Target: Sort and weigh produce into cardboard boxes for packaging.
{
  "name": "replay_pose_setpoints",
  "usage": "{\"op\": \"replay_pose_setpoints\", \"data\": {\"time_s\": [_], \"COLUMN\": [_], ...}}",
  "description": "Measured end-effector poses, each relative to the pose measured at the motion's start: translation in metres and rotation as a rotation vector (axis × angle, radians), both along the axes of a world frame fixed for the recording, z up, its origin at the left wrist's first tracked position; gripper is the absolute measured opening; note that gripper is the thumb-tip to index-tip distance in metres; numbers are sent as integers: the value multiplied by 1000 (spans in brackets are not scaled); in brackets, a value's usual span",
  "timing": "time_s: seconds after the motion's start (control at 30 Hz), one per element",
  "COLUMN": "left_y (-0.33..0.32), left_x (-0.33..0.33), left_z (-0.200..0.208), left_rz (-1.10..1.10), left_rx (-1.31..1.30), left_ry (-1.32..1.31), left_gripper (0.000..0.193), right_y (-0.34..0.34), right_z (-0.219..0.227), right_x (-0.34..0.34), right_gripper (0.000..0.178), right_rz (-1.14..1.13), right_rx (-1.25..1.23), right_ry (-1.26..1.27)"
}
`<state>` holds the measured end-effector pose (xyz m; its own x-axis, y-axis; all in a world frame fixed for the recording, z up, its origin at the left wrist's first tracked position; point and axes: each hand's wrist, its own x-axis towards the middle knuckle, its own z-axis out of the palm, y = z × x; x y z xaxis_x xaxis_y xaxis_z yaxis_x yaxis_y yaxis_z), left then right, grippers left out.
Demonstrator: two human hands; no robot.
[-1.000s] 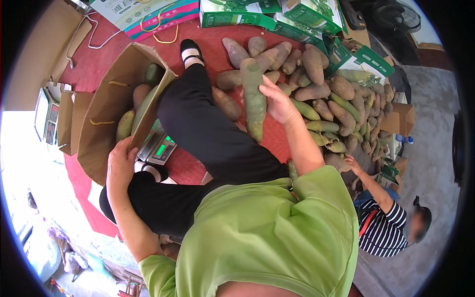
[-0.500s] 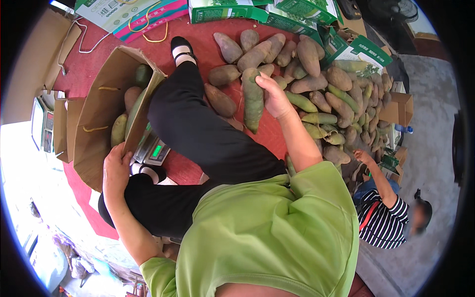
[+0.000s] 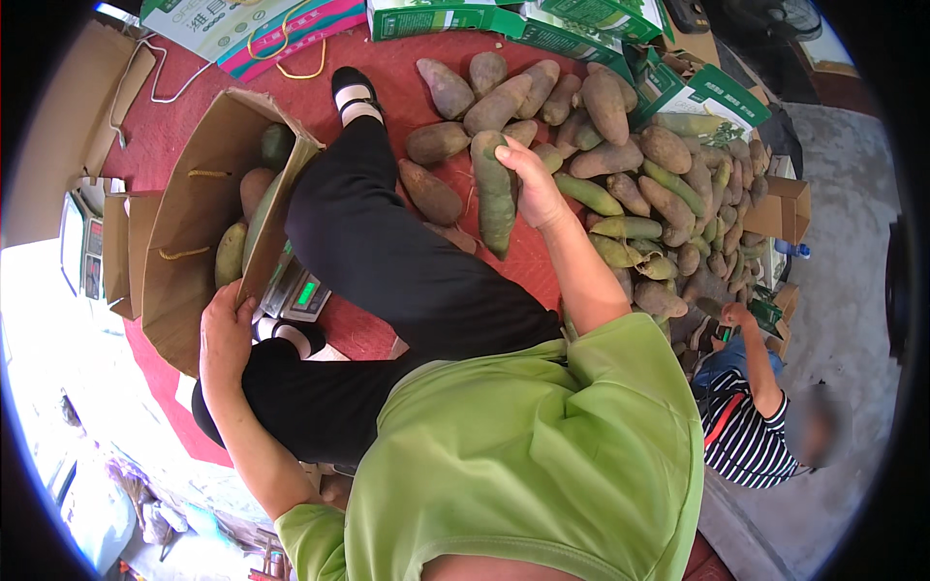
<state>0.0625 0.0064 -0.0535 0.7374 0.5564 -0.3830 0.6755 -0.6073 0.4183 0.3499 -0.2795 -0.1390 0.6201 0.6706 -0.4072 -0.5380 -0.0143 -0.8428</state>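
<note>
My right hand (image 3: 535, 189) is closed round the upper end of a long green radish (image 3: 495, 203), which hangs tip down over the red floor covering. Beside it lies a big heap of soil-marked green and brownish radishes (image 3: 605, 107). On the left, my left hand (image 3: 226, 334) grips the near edge of an open cardboard box (image 3: 189, 218), fingers over the rim. Several radishes (image 3: 231, 255) lie inside the box, partly hidden by its side wall. The box leans over a scale (image 3: 291, 290) with a lit green display, mostly covered by the box.
Green-and-white cartons (image 3: 572, 39) and a pink-edged gift box (image 3: 281, 58) with cord handles line the far side. A second scale (image 3: 82, 242) stands at the far left. A co-worker in a striped shirt (image 3: 746, 445) sits at the right, holding a radish.
Both my hands stay almost in place, holding the radish and the box edge. The co-worker's hand has moved slightly toward them and now has a radish in it.
</note>
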Motion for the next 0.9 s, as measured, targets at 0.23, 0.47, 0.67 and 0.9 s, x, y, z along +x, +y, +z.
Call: {"op": "replay_pose_setpoints", "data": {"time_s": [0.23,0.47,0.67,0.9], "left_y": [-1,1,-1,-4], "left_x": [2,-3,-1,-8], "left_z": [6,0,5,6], "left_rz": [37,-5,13,6], "left_rx": [-17,36,37,99], "left_ry": [46,-18,2,-49], "left_gripper": [26,25,24,25], "right_y": [-1,-6,-9,25], "right_z": [-11,-28,-40,22], "right_x": [0,0,5,13], "right_gripper": [40,46,45,55], "right_rz": [20,-72,-43,-29], "right_rx": [-24,-185,-223,-211], "right_ry": [-25,17,-53,-474]}}
